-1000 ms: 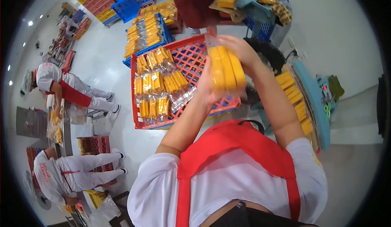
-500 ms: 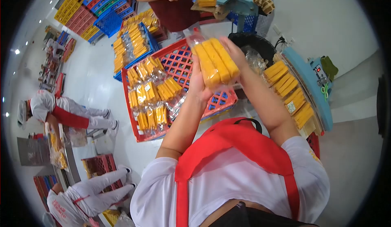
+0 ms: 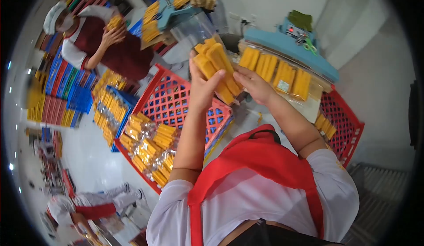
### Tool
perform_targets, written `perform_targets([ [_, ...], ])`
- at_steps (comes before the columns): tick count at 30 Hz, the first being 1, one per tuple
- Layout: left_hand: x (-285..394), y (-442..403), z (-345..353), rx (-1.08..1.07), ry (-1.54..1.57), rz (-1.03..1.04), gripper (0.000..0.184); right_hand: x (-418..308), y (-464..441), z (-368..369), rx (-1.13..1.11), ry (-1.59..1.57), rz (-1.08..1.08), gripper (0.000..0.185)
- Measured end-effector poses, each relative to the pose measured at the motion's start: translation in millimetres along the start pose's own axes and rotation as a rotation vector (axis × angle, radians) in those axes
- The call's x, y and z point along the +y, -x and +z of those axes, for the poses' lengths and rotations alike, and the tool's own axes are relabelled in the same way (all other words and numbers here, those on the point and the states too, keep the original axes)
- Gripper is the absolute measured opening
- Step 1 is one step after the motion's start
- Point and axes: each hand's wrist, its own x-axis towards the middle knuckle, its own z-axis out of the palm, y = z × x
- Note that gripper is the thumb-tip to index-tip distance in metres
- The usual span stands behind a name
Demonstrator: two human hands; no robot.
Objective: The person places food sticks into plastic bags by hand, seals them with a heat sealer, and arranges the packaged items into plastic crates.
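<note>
Both of my hands hold a clear plastic bag of yellow sticks (image 3: 216, 67) in front of me. My left hand (image 3: 203, 85) wraps round its left side, thumb across the sticks. On the lower right side, my right hand (image 3: 254, 85) grips the bag. The clear upper part of the bag stands up above the sticks. Below and left is a red crate (image 3: 168, 98) with several packs of yellow sticks (image 3: 150, 149) in its near left part. To the right, several packs (image 3: 267, 67) lie in a row beside a blue-green machine (image 3: 291, 54).
A co-worker in a dark red apron (image 3: 119, 54) stands at the upper left, holding a yellow item. Blue crates with yellow packs (image 3: 126, 100) adjoin the red crate. Another red crate (image 3: 349, 122) is at the right. Another person (image 3: 95, 210) works at the lower left.
The view has turned toward the right, bringing the machine and its row of packs nearer the centre. The held bag has tilted, and its clear upper part now shows more.
</note>
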Motion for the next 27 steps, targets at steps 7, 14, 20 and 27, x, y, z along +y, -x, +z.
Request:
perform_targets([
  [7, -25.9, -13.1, 118.1, -0.659, 0.264, -0.188, 0.091, -66.1, 101.6, -103.1, 0.163, 0.144, -0.122, 0.079],
  [14, -89.8, -30.1, 249.8, -0.921, -0.141, -0.101, 0.065, -98.5, 212.9, -171.4, 0.755, 0.499, -0.316, 0.079],
  [20, -165.7, -15.6, 282.5, -0.994, -0.124, -0.212, 0.065, -10.1, 243.5, -216.3, 0.916, 0.418, -0.551, 0.068],
  [27, -197.1, 20.4, 287.5, -0.748, -0.088, -0.277, 0.064, 11.4, 240.9, -228.3, 0.961, 0.328, -0.253, 0.052],
])
